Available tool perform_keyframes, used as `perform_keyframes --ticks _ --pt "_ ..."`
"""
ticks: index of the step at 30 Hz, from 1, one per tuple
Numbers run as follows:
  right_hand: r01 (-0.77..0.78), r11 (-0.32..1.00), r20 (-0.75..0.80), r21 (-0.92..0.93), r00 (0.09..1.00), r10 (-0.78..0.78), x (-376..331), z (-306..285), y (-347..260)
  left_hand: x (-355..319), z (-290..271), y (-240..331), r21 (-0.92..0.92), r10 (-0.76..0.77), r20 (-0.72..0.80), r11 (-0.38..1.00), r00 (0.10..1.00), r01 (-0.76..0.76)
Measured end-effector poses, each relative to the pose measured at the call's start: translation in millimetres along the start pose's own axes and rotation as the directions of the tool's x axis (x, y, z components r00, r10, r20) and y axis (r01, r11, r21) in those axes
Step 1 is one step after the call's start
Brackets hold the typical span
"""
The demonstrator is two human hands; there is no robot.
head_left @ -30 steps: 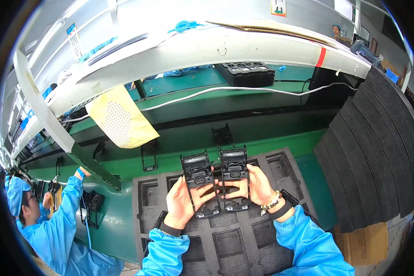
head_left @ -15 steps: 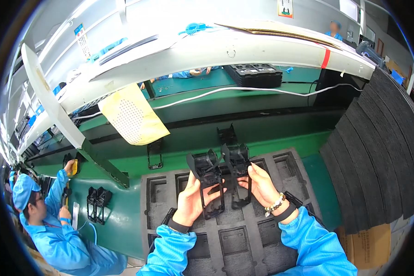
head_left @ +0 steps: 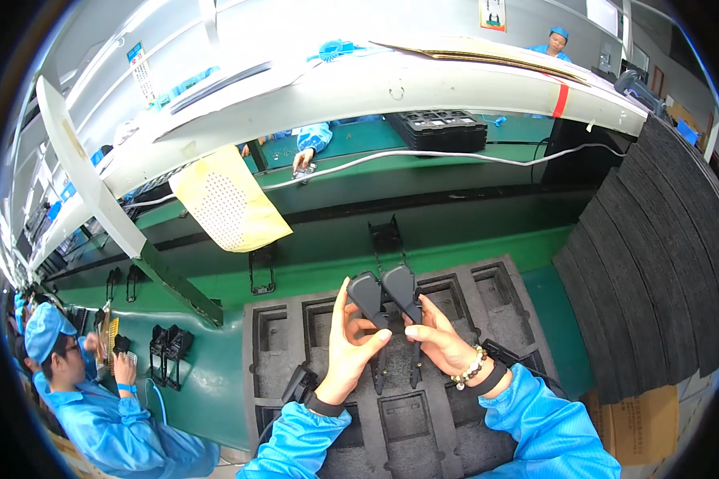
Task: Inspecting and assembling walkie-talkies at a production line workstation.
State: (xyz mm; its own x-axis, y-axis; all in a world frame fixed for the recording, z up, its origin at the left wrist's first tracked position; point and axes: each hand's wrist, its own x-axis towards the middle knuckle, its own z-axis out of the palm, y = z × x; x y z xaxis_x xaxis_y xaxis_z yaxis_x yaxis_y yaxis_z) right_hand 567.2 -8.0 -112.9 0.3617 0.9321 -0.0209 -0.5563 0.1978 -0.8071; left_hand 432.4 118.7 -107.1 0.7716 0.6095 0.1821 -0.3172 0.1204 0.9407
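Observation:
My left hand (head_left: 349, 351) is closed round a black plastic part (head_left: 367, 294) with a rounded, smooth end and a narrow leg. In my right hand (head_left: 443, 342) is a matching black plastic part (head_left: 400, 287), held close beside the first. Both have their smooth rounded ends up and their thin legs pointing down. Some of my fingers are hidden behind the parts. Beneath them lies a dark grey foam tray (head_left: 391, 461) with rectangular pockets. Just beyond the tray's far edge stands a black frame (head_left: 386, 235).
Another black frame (head_left: 262, 270) stands left of centre, below a hanging yellow sheet (head_left: 230, 201). Dark foam sheets (head_left: 651, 263) are stacked at right above a cardboard box (head_left: 639, 427). On the left, a co-worker (head_left: 96, 399) in blue works near more black parts (head_left: 170, 351). A shelf crosses above.
Both held parts have been turned, so their smooth rounded faces now show instead of the open frames. The left co-worker's hands moved lower. A hand beyond the shelf has come down.

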Motion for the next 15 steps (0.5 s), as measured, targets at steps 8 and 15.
perform_keyframes --ticks 8,15 --pt "0.036 0.999 0.09 0.035 0.995 -0.039 -0.5 -3.4 2.9 -1.6 1.5 1.8 -0.077 0.064 0.055 0.995 0.996 -0.06" --pt "0.019 0.999 0.116 0.045 0.993 -0.024 -2.4 -0.2 -4.0 -2.0 2.4 3.4 -0.052 0.077 0.125 0.996 0.989 -0.071"
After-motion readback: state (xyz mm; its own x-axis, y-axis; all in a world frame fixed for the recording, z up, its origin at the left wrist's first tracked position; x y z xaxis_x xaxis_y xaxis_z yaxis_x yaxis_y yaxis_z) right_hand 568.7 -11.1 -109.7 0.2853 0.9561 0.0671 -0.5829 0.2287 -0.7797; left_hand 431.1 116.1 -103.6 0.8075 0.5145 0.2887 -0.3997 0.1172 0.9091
